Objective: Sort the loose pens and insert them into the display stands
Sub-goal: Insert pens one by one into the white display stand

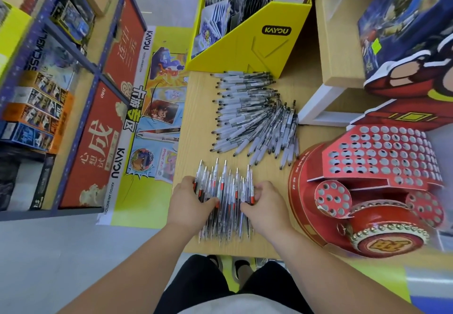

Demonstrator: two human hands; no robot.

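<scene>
A yellow cardboard box (245,51) carries the black badge "KAYOU". The yellow poster (142,201) has "KAYOU ANIMATION" along its white edge. A red panel (98,117) shows "deli" and a large "成" (lettering on the red display stand (301,203) is too blurred).

Red display stand (377,156) runs blurred past the right edge; clear pens (230,191) lie partly hidden under left hand (188,199) and right hand (266,202).

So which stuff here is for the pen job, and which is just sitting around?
For the job: red-marked pens, gripped by the left hand and right hand; black-tipped pens; red display stand with holes.
Just lying about: yellow card box; boxed kits on the shelf.
</scene>
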